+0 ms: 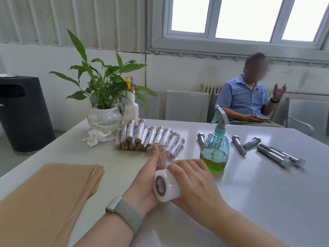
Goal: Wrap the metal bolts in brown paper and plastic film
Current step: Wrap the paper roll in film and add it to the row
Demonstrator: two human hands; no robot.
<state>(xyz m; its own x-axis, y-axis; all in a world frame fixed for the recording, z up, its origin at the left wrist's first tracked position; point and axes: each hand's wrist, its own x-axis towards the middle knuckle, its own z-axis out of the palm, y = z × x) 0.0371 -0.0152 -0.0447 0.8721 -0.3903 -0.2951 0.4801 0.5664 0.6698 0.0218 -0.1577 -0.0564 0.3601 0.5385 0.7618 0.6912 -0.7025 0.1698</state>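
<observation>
My left hand [146,177] grips a bolt wrapped in brown paper [162,155], its thumb lying along the wrap, and clear film is stretched over the wrap's far end. My right hand [194,182] curls over a white roll of plastic film [166,187] held right against the wrapped bolt. A stack of brown paper sheets [48,196] lies at the near left. Several finished wrapped bolts [149,137] are piled at the table's middle. Several bare metal bolts [274,150] lie at the right.
A teal spray bottle [216,148] with green liquid stands just beyond my right hand. A potted plant [105,118], a white spray bottle [131,107] and crumpled tissue [96,138] sit at the far left. A person in a blue shirt [249,100] sits behind the table.
</observation>
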